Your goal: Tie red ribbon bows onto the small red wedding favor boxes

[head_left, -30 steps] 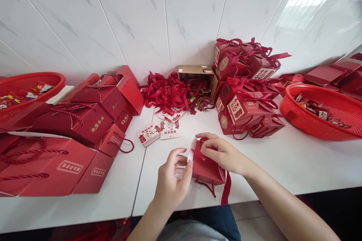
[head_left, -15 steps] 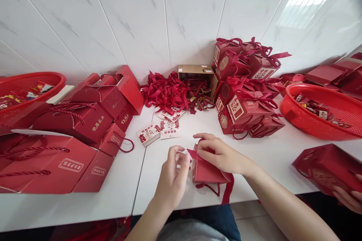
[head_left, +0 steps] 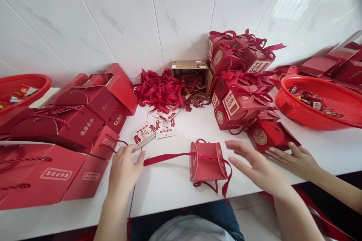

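Observation:
A small red gift box [head_left: 207, 171] sits upright on the white table in front of me, its curved top flaps folded in. A dark red ribbon [head_left: 166, 157] runs through its top. One end is drawn out straight to the left, where my left hand [head_left: 126, 167] pinches it. The ribbon's other end hangs loose over the box's right side and down past the table's front edge. Just right of the box is my right hand [head_left: 254, 163], fingers stretched out and nothing in them. Twisted cord handles show at the box's front and back.
Large red bags [head_left: 56, 173] stand at left. Printed cards [head_left: 143, 133], a ribbon pile [head_left: 160, 90] and an open carton [head_left: 190, 66] lie at the back. Finished boxes [head_left: 243, 101] are stacked right of centre, near a red basket [head_left: 319, 115]. A co-worker's hand [head_left: 296, 162] touches another box [head_left: 268, 137].
My left hand has moved left, drawing the ribbon out straight. My right hand has come off the box to its right. The co-worker's box now lies on the table by the stack.

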A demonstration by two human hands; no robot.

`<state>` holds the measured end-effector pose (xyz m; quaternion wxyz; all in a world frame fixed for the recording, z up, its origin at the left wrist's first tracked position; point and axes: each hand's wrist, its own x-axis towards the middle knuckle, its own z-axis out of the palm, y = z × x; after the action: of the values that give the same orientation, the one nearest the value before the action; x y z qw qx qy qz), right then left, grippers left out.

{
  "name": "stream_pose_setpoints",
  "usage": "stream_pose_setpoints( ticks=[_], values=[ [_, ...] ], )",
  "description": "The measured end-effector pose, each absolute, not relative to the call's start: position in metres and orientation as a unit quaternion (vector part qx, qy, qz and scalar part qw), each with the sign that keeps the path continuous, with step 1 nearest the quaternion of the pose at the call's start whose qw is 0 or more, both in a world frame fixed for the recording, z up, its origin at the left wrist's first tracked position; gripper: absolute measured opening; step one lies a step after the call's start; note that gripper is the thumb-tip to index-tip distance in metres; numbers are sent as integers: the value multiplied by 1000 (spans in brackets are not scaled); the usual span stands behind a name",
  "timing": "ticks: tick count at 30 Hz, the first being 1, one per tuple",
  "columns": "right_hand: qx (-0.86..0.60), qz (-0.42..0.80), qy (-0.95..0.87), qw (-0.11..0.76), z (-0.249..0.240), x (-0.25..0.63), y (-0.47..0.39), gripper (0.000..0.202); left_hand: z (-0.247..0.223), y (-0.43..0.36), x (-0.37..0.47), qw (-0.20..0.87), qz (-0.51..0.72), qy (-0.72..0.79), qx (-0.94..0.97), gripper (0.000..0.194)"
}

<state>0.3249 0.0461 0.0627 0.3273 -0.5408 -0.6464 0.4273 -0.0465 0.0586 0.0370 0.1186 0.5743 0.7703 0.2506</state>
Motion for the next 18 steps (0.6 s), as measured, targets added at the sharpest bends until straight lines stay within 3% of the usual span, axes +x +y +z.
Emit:
stream_pose_setpoints(
  ticks=[3, 6, 8, 14, 18],
  values=[
    [-507, 535, -597, 318, 52, 316, 37, 39, 42, 57, -4, 265, 400, 637, 603, 27],
    [-512, 568, -550, 336, 49, 306, 33, 35, 49, 54, 37, 467, 398, 511, 602, 24],
    [-519, 572, -535, 343, 49, 305, 31, 35, 51, 52, 50, 536, 368, 477, 591, 20],
    [-492, 581, -533, 369, 58, 316, 41, 39, 61, 59, 40, 540, 332, 482, 605, 17],
    [-503, 525, -570, 382, 74, 322, 54, 37, 78, 69, 33, 570, 331, 472, 585, 21]
  ],
)
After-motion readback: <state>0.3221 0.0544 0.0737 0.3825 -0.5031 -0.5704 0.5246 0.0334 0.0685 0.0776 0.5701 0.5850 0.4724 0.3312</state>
